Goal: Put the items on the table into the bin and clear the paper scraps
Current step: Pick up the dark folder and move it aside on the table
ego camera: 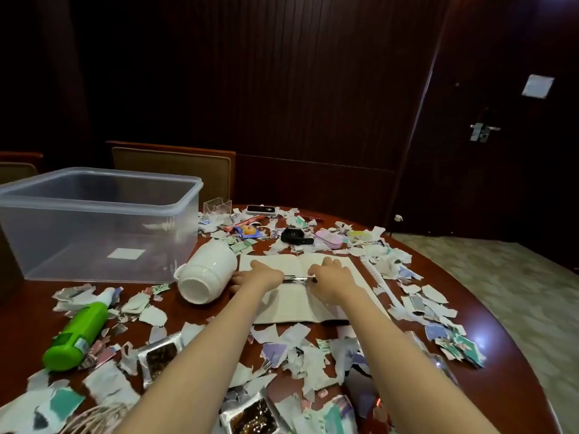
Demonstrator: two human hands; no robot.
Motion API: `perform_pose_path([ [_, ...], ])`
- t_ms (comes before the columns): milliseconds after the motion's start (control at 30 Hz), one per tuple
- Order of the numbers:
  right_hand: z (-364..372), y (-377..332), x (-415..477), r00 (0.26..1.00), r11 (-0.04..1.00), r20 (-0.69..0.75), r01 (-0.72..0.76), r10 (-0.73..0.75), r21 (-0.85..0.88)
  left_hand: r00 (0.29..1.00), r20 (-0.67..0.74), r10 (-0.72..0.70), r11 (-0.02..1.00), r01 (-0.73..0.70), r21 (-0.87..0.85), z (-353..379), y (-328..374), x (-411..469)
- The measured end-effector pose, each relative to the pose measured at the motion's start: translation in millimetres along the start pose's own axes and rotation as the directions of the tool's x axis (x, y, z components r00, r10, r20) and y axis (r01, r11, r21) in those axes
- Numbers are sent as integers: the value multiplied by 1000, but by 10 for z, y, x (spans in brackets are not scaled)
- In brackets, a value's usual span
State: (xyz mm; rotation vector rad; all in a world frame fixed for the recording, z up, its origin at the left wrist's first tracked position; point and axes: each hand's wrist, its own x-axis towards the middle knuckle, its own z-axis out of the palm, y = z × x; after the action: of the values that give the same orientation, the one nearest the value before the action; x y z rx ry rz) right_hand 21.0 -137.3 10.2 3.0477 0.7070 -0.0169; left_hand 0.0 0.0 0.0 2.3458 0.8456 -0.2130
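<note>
An open notebook (291, 302) lies in the middle of the round wooden table (488, 311). A dark pen (296, 279) lies across its centre fold. My left hand (258, 276) holds the pen's left end and my right hand (332, 277) pinches its right end. The clear plastic bin (94, 223) stands at the back left, holding only a white slip. Torn paper scraps (300, 352) cover much of the table. A white mug (205, 275) lies on its side left of the notebook. A green bottle (76, 336) lies at the left.
At the back lie a black device (293, 235), a pink case (329, 239), a white gadget (261, 210), snack packets (247, 230) and a clear holder (217, 207). Foil packets (159, 358) lie near me. A white comb (380, 281) lies right of the notebook. Chairs stand behind the bin.
</note>
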Motion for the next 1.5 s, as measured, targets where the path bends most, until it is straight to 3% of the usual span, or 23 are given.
perform_pose_path([
  [200, 27, 124, -38, 1000, 1000, 13, 12, -13, 18, 999, -35, -40, 999, 41, 27, 34, 32, 41],
  [367, -29, 143, -51, 987, 912, 109, -151, 117, 382, 997, -28, -71, 997, 72, 29, 19, 45, 56],
  [467, 22, 78, -79, 985, 880, 95, -174, 147, 441, 998, -19, -58, 997, 59, 43, 8, 43, 56],
  [533, 61, 5, -145, 988, 905, 56, -152, 141, 398, 999, -7, -46, 997, 47, 53, -8, 26, 44],
  [667, 93, -54, -218, 999, 988, 33, -42, 37, 150, 1000, 21, -4, 999, 3, 55, -38, 2, -26],
  [800, 32, -12, -253, 991, 974, 131, 8, -39, 228, 998, 56, 9, 999, -12, 38, -50, -15, -33],
  [933, -11, -36, -285, 964, 889, 240, -9, -114, 459, 997, 80, 6, 1000, -5, -7, -90, -2, -61],
  [1300, 34, -41, -342, 970, 969, 214, 62, -115, 239, 995, 87, 49, 993, -40, -110, -156, -13, -114],
  [1367, 7, -39, -374, 966, 970, 236, 47, -104, 237, 995, 62, 80, 982, -68, -178, -146, -29, -86],
  [1500, -4, -21, -423, 973, 957, 220, 2, -69, 291, 998, 51, 30, 995, -25, -95, -197, -18, -164],
])
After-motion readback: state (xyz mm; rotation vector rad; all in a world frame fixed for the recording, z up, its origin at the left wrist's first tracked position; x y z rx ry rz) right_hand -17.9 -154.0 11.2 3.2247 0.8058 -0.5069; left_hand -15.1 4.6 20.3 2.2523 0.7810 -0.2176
